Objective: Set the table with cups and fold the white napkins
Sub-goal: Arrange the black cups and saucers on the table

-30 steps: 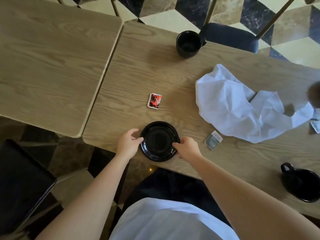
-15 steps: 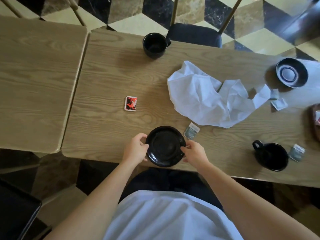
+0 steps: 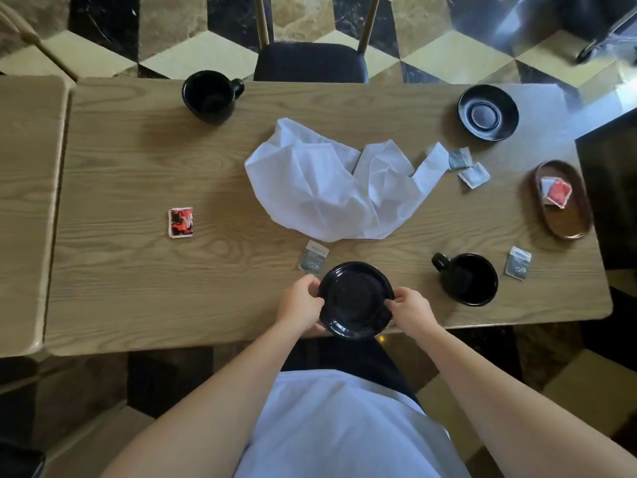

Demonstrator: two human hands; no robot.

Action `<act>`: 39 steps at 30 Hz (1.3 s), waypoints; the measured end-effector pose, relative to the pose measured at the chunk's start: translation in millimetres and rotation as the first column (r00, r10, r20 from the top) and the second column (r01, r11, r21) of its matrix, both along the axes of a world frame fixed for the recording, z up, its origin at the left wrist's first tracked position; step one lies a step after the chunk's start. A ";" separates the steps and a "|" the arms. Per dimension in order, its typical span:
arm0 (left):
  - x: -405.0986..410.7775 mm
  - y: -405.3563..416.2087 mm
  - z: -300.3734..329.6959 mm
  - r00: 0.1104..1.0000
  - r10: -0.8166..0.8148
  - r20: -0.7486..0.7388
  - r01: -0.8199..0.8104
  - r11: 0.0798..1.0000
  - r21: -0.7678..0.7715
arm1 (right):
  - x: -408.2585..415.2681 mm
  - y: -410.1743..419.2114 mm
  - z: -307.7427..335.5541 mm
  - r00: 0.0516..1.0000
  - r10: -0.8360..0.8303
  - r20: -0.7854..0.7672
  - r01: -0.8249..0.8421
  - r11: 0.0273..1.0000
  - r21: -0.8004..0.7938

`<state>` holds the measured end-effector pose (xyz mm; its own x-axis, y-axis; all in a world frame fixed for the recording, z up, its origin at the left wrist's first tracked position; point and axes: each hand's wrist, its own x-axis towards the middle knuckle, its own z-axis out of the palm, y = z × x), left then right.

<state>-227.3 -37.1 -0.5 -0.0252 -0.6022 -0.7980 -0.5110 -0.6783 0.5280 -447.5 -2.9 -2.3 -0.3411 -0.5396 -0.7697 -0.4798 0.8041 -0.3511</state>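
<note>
Wooden table point(image 3: 138, 167), hands point(image 3: 299, 307) point(image 3: 410, 310) gripping saucer point(image 3: 355, 300)

The scene is lit by soft daylight from the upper right, where glare is seen on the floor point(image 3: 537, 56) and the table point(image 3: 548, 98) corner. Soft shadows are cast leftward. Straight edges are bowed by wide-angle distortion, and the corners are blurred.

A crumpled white napkin point(image 3: 331, 191) lies unfolded mid-table. Black saucer point(image 3: 356, 300) sits at the near edge, at six o'clock; a second saucer point(image 3: 488, 113) at two o'clock. One black cup point(image 3: 212, 96) stands at eleven, another cup point(image 3: 467, 278) at four.
</note>
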 end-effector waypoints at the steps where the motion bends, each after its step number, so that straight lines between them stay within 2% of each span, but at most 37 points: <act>1: -2.5 -1.1 -1.5 1.000 -0.007 0.014 0.007 1.000 -0.005 | -3.3 -2.0 -1.4 1.000 0.011 0.002 -0.011 1.000 0.003; 8: -8.2 -11.7 -10.2 0.993 -0.010 0.115 0.014 0.999 -0.034 | -8.4 -15.5 -9.5 0.998 0.040 0.046 -0.040 0.999 -0.005; 18: -11.8 -15.1 -8.0 0.989 -0.001 0.151 0.008 0.999 -0.046 | -10.7 -21.0 -12.4 0.993 0.062 0.100 -0.065 0.998 0.027; 20: -10.4 -17.0 -4.7 0.984 -0.059 0.168 0.066 0.997 -0.039 | -11.5 -29.0 -7.3 0.988 0.127 0.085 -0.134 0.988 0.080; 22: -5.0 -22.3 0.6 0.972 -0.075 0.223 0.089 0.995 -0.054 | -13.1 -45.9 3.2 0.949 0.313 0.021 -0.313 0.938 0.148; 25: 7.6 -39.7 11.5 0.969 0.044 0.245 -0.010 0.990 -0.137 | -12.7 -85.1 24.7 0.880 0.470 -0.070 -0.451 0.873 0.186; 28: 24.4 -74.2 24.2 0.956 0.215 0.198 -0.168 0.958 -0.232 | 2.3 -140.1 46.2 0.886 0.463 -0.003 -0.462 0.884 0.068; 30: 34.3 -103.5 30.4 0.943 0.279 0.182 -0.220 0.932 -0.287 | 15.2 -178.1 57.9 0.922 0.377 0.085 -0.376 0.926 -0.032; 33: 27.3 -144.0 40.9 0.944 0.301 0.137 -0.248 0.918 -0.309 | 14.1 -219.8 70.6 0.965 0.186 0.185 -0.158 0.975 -0.155; 36: -17.7 -184.6 47.5 0.973 0.229 0.037 -0.207 0.928 -0.309 | -22.8 -242.1 71.8 0.976 -0.018 0.218 0.068 0.972 -0.224; 39: -92.6 -224.7 50.9 0.986 0.148 -0.082 -0.166 0.934 -0.315 | -83.6 -251.3 65.5 0.944 -0.223 0.244 0.286 0.921 -0.264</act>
